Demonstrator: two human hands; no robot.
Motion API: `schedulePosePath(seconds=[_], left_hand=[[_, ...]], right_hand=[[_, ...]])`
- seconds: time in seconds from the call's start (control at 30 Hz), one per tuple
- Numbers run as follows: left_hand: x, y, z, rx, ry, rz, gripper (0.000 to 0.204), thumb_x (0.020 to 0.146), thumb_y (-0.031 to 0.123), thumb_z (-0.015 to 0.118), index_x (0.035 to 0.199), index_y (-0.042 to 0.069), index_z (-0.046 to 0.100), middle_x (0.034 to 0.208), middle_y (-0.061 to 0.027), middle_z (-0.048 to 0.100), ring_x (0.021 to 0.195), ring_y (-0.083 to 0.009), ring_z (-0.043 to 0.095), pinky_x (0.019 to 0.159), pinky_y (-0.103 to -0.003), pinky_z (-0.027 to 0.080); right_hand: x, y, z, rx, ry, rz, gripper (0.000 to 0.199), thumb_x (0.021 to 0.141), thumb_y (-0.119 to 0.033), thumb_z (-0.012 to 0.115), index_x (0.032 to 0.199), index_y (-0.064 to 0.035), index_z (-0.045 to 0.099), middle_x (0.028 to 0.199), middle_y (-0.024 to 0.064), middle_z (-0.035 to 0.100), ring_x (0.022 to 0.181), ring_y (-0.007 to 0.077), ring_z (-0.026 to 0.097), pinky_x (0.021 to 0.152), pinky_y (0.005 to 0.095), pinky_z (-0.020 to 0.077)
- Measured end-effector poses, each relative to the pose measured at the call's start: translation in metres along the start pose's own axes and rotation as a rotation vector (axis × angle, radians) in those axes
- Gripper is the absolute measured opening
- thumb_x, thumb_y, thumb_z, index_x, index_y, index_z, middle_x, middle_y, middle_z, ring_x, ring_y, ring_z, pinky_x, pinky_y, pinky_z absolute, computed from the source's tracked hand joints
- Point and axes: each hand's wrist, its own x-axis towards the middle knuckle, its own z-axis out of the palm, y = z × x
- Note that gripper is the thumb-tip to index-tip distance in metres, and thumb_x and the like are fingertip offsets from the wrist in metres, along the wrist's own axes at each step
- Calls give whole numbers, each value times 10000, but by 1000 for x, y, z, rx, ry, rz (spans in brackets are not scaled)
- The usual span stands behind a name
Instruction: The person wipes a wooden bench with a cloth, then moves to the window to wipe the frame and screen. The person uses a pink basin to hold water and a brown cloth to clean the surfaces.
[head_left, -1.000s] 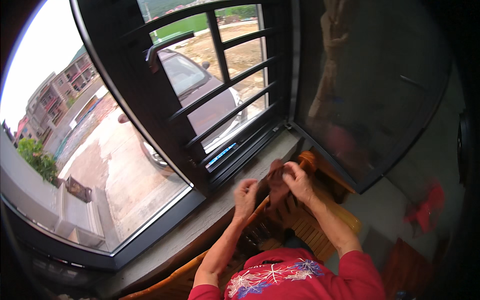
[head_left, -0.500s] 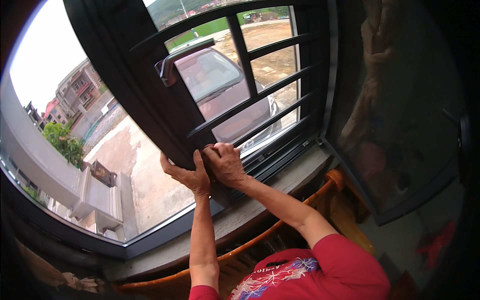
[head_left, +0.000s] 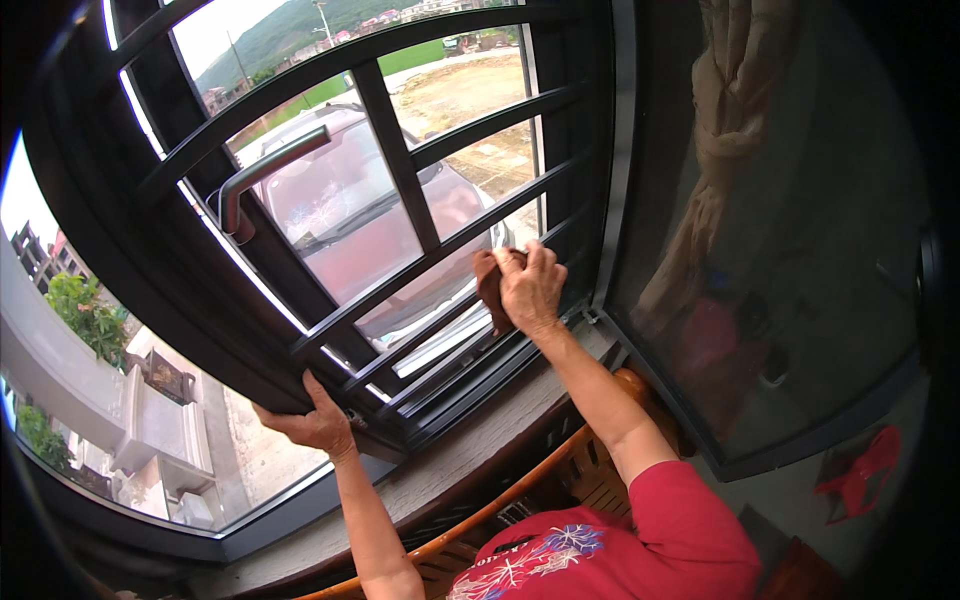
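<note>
My right hand (head_left: 532, 292) is closed around a brown cloth (head_left: 490, 290), pressed near the right end of the lower bars of a black window grille (head_left: 400, 160). Part of the cloth hangs below my fingers. Lower left, my left hand (head_left: 318, 422) grips the bottom corner of the thick black frame (head_left: 230, 340), thumb on the near face and fingers wrapped round the outer edge. Behind the grille is a window sash with a metal handle (head_left: 275, 165); neither hand touches the handle.
A grey sill (head_left: 440, 480) runs below the window, with a wooden bench back (head_left: 490, 490) close in front of it. To the right stands a dark screen panel (head_left: 780, 300) with a knotted tan curtain (head_left: 722, 140) seen through it. A parked car (head_left: 350, 220) is outside.
My right hand has moved right, away from the left hand, and the brown cloth now shows in it. The grille frame stands farther left, with light showing between it and the handled sash.
</note>
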Motion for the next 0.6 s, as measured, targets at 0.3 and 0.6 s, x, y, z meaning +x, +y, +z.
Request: schedulePosePath(seconds=[0.3, 0.6], left_hand=[[-3, -4, 3, 79, 0, -34, 719, 818, 270, 707, 1331, -44, 312, 1229, -244, 472, 1084, -366, 532, 945, -407, 445], [-5, -13, -1, 95, -1, -62, 714, 823, 296, 702, 1326, -32, 316, 1224, -212, 470, 1081, -328, 527, 943, -371, 444]], right_hand=[[36, 120, 27, 261, 188, 391, 309, 843, -30, 508, 1145, -82, 544, 1010, 166, 498, 889, 348, 536, 781, 425, 468], [46, 116, 49, 263, -31, 466, 572, 698, -295, 649, 1187, -95, 429, 1107, 177, 469, 990, 390, 504, 811, 511, 455]])
